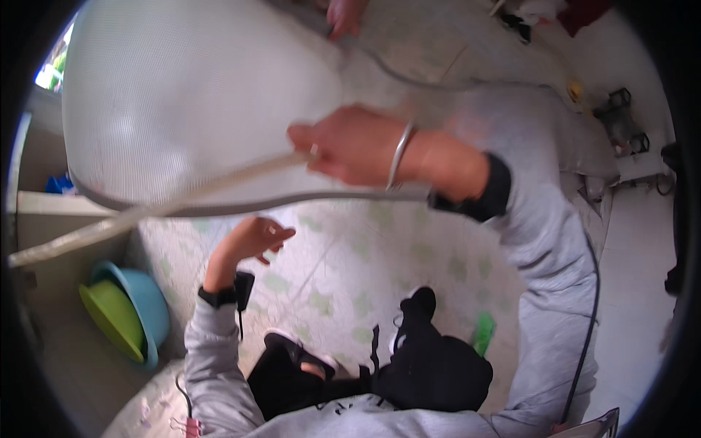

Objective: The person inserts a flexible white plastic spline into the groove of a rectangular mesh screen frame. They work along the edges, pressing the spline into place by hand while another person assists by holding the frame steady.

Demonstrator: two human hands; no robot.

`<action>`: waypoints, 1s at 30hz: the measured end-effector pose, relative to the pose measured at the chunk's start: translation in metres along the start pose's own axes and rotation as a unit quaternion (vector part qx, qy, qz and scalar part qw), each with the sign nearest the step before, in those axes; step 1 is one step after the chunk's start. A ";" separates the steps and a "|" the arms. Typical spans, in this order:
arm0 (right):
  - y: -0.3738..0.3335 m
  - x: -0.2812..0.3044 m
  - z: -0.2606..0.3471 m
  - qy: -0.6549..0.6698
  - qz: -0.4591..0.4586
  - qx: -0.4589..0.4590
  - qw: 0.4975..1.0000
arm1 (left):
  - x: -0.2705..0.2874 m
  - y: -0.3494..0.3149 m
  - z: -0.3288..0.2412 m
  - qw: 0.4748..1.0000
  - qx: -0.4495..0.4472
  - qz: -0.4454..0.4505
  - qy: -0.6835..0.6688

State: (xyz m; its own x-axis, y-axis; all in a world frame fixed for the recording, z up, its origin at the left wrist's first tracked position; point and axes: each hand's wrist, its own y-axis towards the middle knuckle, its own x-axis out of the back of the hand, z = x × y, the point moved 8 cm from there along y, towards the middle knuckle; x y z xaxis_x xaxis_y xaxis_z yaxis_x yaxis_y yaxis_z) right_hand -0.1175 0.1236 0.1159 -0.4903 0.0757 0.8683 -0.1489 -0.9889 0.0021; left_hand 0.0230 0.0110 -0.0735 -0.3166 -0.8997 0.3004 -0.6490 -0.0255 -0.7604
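Right hand [350, 146] clamps a pale strip [212, 185], its long axis running toward eight o'clock across the mesh panel [197, 87]; the left hand [247, 239], fingers apart and empty, is farther off, the strip at its eleven o'clock.

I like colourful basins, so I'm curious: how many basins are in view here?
2. The blue basin and the green basin are together at the picture's left, the green one partly covering the blue one. Others could be hidden.
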 end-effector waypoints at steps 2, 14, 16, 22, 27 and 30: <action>0.000 -0.012 0.000 -0.043 -0.011 -0.008 0.999 | 0.011 0.004 0.004 0.997 -0.044 -0.061 -0.027; -0.010 -0.021 -0.013 -0.293 -0.346 -0.033 0.891 | 0.010 0.003 0.002 0.953 -0.177 -0.172 -0.176; -0.006 -0.015 -0.016 -0.327 -0.366 -0.027 0.871 | 0.013 -0.002 0.001 0.949 -0.179 -0.204 -0.157; 0.008 0.014 -0.030 -0.297 -0.406 -0.029 0.864 | 0.017 -0.011 -0.009 0.934 -0.188 -0.251 -0.170; 0.007 0.026 -0.038 -0.332 -0.400 -0.060 0.852 | 0.019 -0.021 -0.020 0.919 -0.231 -0.273 -0.166; -0.004 0.025 -0.041 -0.315 -0.391 -0.069 0.862 | 0.027 -0.027 -0.016 0.914 -0.217 -0.290 -0.184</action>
State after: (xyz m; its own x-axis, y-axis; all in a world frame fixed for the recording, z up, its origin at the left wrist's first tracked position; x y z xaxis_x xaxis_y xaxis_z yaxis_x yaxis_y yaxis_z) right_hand -0.1644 0.1345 0.1174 0.3634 0.5843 0.7256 -0.3437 -0.6399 0.6874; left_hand 0.0208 -0.0056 -0.0357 0.3692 -0.8774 0.3064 -0.8723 -0.4409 -0.2114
